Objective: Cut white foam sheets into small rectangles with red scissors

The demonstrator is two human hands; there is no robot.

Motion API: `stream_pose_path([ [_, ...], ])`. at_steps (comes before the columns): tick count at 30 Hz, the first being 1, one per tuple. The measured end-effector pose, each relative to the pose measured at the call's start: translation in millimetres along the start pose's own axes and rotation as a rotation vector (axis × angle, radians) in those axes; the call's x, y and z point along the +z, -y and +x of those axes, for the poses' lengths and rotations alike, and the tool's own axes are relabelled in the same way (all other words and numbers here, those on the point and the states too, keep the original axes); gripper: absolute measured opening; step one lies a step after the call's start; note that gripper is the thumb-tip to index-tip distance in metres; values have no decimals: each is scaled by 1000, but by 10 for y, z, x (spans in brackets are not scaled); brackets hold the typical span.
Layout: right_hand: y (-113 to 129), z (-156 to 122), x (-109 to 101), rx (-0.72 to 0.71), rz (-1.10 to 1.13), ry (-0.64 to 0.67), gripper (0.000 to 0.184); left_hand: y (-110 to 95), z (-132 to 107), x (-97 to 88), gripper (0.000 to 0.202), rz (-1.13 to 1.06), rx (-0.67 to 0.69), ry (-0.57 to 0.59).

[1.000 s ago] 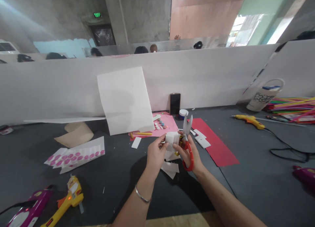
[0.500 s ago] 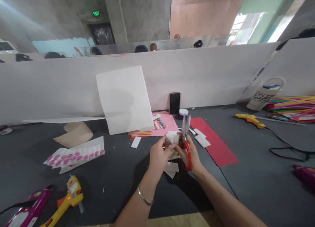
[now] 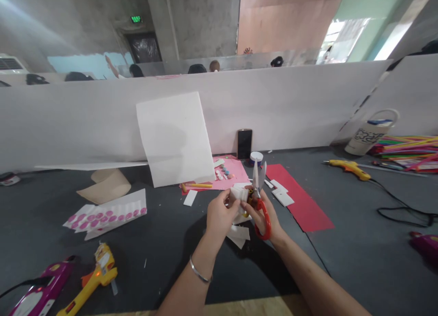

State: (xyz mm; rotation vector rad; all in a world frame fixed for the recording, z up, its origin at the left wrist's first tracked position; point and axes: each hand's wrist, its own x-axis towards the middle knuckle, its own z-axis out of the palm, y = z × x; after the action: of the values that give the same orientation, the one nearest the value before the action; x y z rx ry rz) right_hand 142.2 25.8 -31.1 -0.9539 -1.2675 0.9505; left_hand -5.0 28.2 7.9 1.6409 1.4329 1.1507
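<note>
Just below the frame's centre, your left hand (image 3: 219, 214) pinches a white piece (image 3: 239, 194) between its fingers. Your right hand (image 3: 273, 219) holds red-handled scissors (image 3: 258, 194), blades pointing upward.

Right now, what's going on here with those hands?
A person's left hand and right hand are holding a small, white, layered piece above a dark grey table. The right hand also holds red-handled metal scissors, with the blades pointing up and slightly apart, not on the piece. Loose white scraps lie below the hands, and a flat red sheet lies to the right.
</note>
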Motion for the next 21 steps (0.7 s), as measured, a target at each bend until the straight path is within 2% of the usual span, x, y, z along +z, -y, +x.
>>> stream_pose_path([
  [5,-2,-4,23,-44,-56,-18,40,-71,-23,3,26,126,-4,-30],
  [10,55,2,57,-43,-65,-60,46,-93,-34,16,28,150,-23,-54],
  [16,85,-7,96,-55,19,-30,45,-30,5,15,28,14,-26,-22],
  [21,64,-37,71,-8,51,79,53,70,80,-2,20,-160,-109,27],
])
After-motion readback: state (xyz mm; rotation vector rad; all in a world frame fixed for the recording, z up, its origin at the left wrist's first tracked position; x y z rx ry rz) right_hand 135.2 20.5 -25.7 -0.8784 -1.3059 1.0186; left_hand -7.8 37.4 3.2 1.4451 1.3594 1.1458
